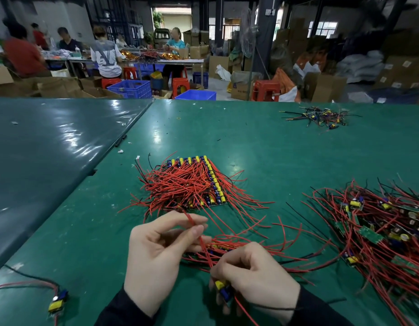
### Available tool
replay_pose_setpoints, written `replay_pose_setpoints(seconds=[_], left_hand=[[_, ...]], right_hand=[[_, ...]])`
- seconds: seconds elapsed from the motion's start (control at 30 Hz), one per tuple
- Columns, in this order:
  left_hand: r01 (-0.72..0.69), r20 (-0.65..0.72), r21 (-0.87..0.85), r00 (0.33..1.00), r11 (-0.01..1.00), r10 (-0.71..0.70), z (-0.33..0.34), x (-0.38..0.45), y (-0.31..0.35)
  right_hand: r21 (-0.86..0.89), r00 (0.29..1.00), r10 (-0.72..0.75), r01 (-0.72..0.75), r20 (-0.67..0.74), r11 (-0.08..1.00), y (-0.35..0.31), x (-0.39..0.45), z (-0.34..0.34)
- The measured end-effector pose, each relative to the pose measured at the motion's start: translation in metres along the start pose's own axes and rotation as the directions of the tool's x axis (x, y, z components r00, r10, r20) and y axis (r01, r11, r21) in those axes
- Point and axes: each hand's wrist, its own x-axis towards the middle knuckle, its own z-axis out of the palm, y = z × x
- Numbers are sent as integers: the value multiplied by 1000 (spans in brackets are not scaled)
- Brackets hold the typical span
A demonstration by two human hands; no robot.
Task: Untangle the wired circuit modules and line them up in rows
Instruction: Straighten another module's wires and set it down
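Note:
My right hand point(253, 278) grips a circuit module point(223, 290) with yellow and blue parts near the table's front edge. Its red wire point(199, 234) runs up and to the left, pinched between the thumb and fingers of my left hand point(159, 250). Just behind my hands lies a short row of modules point(218, 249) under their red wires. Further back sits a neat block of lined-up modules point(203, 182), with yellow and blue parts along its far and right edges. At the right spreads a tangled heap of modules point(380, 227) with red and black wires.
The green table point(86, 231) joins a darker mat point(51, 149) on the left. One loose module point(59, 302) lies at the front left. A small pile of dark wire scraps point(321, 116) sits far right. Beyond the table are people at benches, blue crates, red stools and cartons.

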Motion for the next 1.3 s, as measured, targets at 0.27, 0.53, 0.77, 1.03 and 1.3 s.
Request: replay_pose_setpoints(seconds=[0.27, 0.53, 0.77, 1.03, 1.3], left_hand=[[79, -209, -115, 973, 990, -102, -11, 13, -3], [73, -185, -155, 977, 985, -102, -11, 8, 3], [44, -76, -157, 995, 987, -57, -7, 4, 8], [329, -165, -412, 890, 850, -424, -19, 18, -6], [712, 287, -171, 698, 682, -656, -11, 11, -5]], right_hand=[[-137, 987, -136, 146, 83, 980, -5, -7, 7], [-332, 983, -183, 164, -29, 929, 1, -4, 6], [-261, 994, -111, 102, -19, 960, 3, -2, 2], [97, 969, -246, 242, 32, 965, -11, -8, 6], [309, 888, -199, 343, -414, 887, -9, -1, 2]])
